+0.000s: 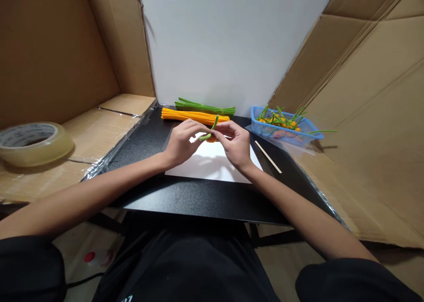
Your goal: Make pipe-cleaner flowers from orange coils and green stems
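Above a white sheet of paper (212, 162), my left hand (183, 140) and my right hand (236, 143) meet with their fingertips pinched together. Between them is a green pipe cleaner (216, 121), bent, with one end pointing up and the other out to the lower left. A small orange pipe-cleaner piece (211, 139) shows just under the fingertips; how it joins the green one is hidden. Both hands are closed on this piece. Right behind them lie a bundle of orange pipe cleaners (192, 115) and a bundle of green pipe cleaners (205, 108).
A blue basket (253, 116) at the back right holds several green and orange pieces, one green stem sticking out. A thin wooden stick (268, 157) lies right of the paper. A tape roll (62, 145) rests on cardboard at left. Cardboard walls flank the black table (198, 198).
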A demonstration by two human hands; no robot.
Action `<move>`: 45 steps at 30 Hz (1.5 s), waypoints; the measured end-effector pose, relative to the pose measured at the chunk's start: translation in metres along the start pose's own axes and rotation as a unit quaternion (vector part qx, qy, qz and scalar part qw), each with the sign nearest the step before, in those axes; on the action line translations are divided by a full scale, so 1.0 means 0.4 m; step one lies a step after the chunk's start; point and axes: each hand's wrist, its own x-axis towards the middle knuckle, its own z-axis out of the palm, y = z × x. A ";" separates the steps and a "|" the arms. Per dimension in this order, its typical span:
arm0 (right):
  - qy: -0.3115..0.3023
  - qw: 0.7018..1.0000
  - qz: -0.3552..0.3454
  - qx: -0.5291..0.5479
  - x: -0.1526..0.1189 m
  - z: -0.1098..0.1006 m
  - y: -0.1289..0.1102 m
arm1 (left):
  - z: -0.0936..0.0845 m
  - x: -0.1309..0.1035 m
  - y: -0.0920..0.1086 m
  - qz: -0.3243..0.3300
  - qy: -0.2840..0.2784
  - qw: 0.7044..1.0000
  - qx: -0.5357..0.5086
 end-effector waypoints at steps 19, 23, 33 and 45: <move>-0.126 0.989 0.029 0.074 0.021 -0.025 -0.002 | -0.099 0.068 -0.047 0.128 -0.199 0.971 0.044; -0.175 0.979 0.046 0.098 0.023 -0.026 -0.002 | -0.097 0.067 -0.038 0.085 -0.197 0.976 0.037; -0.168 0.985 -0.008 0.047 0.026 -0.036 -0.008 | -0.116 0.087 -0.026 0.103 -0.226 0.969 -0.003; -0.189 0.979 -0.079 0.017 0.030 -0.059 -0.031 | -0.134 0.104 -0.010 0.145 -0.269 0.952 -0.005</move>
